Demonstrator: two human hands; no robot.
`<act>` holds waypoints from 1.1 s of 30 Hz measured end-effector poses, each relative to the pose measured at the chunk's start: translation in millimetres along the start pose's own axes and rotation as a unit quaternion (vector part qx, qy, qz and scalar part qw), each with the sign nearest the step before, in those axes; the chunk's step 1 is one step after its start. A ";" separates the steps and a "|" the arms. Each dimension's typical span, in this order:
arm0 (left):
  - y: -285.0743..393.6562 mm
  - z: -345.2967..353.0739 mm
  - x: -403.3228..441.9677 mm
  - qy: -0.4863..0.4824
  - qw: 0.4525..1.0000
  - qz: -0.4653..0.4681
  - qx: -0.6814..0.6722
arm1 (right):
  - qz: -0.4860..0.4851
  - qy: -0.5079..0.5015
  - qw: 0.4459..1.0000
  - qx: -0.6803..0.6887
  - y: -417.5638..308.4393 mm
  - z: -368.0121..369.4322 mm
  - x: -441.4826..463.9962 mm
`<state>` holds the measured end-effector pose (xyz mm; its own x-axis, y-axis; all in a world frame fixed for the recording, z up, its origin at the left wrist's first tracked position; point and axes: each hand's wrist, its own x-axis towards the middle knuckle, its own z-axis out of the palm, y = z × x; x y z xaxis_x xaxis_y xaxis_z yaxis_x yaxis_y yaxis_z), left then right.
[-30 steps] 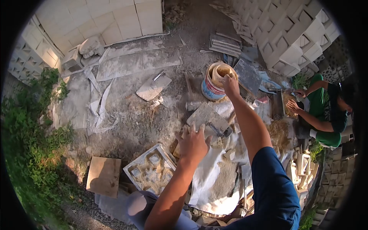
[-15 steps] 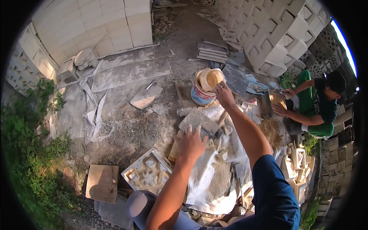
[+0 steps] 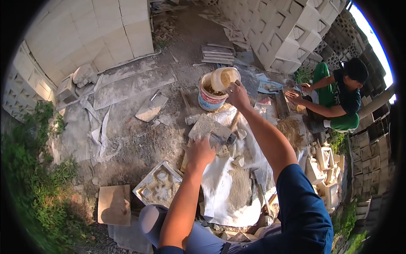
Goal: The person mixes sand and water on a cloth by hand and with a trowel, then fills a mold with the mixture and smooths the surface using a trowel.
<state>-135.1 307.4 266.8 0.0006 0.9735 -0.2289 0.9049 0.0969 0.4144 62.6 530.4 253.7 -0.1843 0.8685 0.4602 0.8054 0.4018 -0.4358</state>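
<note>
My right hand (image 3: 239, 94) is closed on the rim of a small whitish plastic tub (image 3: 216, 80) with tan residue inside. The tub is tilted over the mouth of a larger red, white and blue bucket (image 3: 210, 104), which holds brownish matter. My left hand (image 3: 201, 151) reaches the near edge of a grey, dusty flat plate (image 3: 207, 125), its fingers extended and partly blurred. On that plate's right side is a dark handle (image 3: 220, 139). A square mould (image 3: 158, 186) with a raised pattern, coated in tan material, lies left of my left forearm.
A co-worker (image 3: 338, 97) sits at the right, both hands on a tan block in a frame. Concrete blocks (image 3: 292, 31) are stacked behind. A trowel (image 3: 151, 106) lies on the ground at left, a brown board (image 3: 114, 205) at front left, and white sheeting (image 3: 220, 186) before me.
My view has shifted slightly. The tub has tipped further, exposing more of the bucket's mouth. My left hand has moved a little forward onto the plate's edge, its fingers less spread.
</note>
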 end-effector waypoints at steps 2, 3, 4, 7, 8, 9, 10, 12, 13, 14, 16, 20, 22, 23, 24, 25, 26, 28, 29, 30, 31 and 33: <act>-1.2 1.7 1.1 -0.008 1.000 0.000 0.001 | 0.016 0.005 1.000 0.008 -11.0 -16.1 -0.8; 0.4 -0.7 0.0 0.002 1.000 0.001 0.001 | 0.001 0.014 1.000 0.016 -16.5 -27.3 -3.6; 1.0 -1.0 0.0 0.011 1.000 0.003 -0.001 | 0.009 0.011 1.000 0.013 -23.7 -40.9 -8.8; -12.7 15.4 9.7 0.062 0.996 0.061 -0.034 | -0.007 0.026 0.999 0.017 -43.5 -89.9 -38.6; -12.2 9.3 6.4 0.052 0.997 0.056 -0.023 | -0.008 0.026 0.999 0.026 -49.2 -109.1 -55.0; -13.7 6.0 8.2 0.044 0.996 0.068 -0.038 | -0.003 0.030 0.999 0.025 -52.0 -129.0 -67.8; -19.3 9.1 6.2 0.044 0.995 0.084 -0.042 | 0.002 0.034 0.999 0.024 -55.6 -148.3 -83.8; -9.0 -2.8 -7.3 0.070 0.995 0.060 0.034 | 0.007 0.040 0.999 0.002 -61.4 -187.5 -117.8; -14.0 0.7 -4.4 0.054 0.996 0.065 0.023 | 0.030 0.020 0.999 0.005 -71.4 -209.3 -135.8; -20.3 2.8 -0.2 0.039 0.997 0.069 0.012 | 0.052 0.001 0.999 0.008 -83.1 -229.3 -155.2; -16.5 -6.1 -5.0 0.011 0.998 0.057 0.023 | 0.059 -0.020 0.998 0.013 -92.9 -258.8 -195.7; -8.4 -5.5 -18.6 0.019 0.998 0.065 0.005 | 0.062 -0.105 0.992 -0.017 -101.1 -297.6 -268.8; -8.4 0.4 -19.1 0.031 0.996 0.083 0.022 | 0.052 -0.112 0.992 -0.010 -99.6 -304.9 -302.6; -8.0 2.9 -19.1 0.020 0.996 0.090 0.012 | 0.037 -0.119 0.992 -0.004 -101.2 -308.2 -317.9; -5.0 2.2 -20.8 0.010 0.995 0.095 0.002 | 0.052 -0.144 0.988 0.000 -105.5 -313.1 -329.8; -1.1 1.6 -22.6 0.003 0.996 0.087 0.011 | 0.056 -0.159 0.986 0.013 -111.2 -317.2 -338.1; 2.2 0.8 -24.1 0.005 0.996 0.091 0.013 | 0.059 -0.174 0.983 0.025 -115.8 -321.2 -343.3; 3.2 2.3 -23.3 0.007 0.995 0.093 0.020 | 0.058 -0.169 0.983 0.028 -119.2 -325.9 -348.1; 2.6 3.4 -23.1 0.005 0.995 0.096 0.023 | 0.056 -0.170 0.983 0.030 -121.8 -327.6 -351.8; 2.9 2.7 -23.3 0.005 0.995 0.097 0.022 | 0.061 -0.168 0.983 0.032 -123.3 -328.1 -353.9; 3.3 2.2 -23.3 0.006 0.995 0.098 0.021 | 0.057 -0.146 0.987 0.036 -124.4 -328.0 -353.3; 4.4 1.5 -24.5 0.004 0.994 0.104 0.031 | 0.055 -0.130 0.989 0.033 -137.0 -333.4 -349.2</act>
<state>-130.4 283.7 272.9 0.1871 0.9727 -0.1373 0.9101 -0.1190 0.3968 204.4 75.2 410.6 -0.2438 0.9498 0.1962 0.7920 0.3117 -0.5249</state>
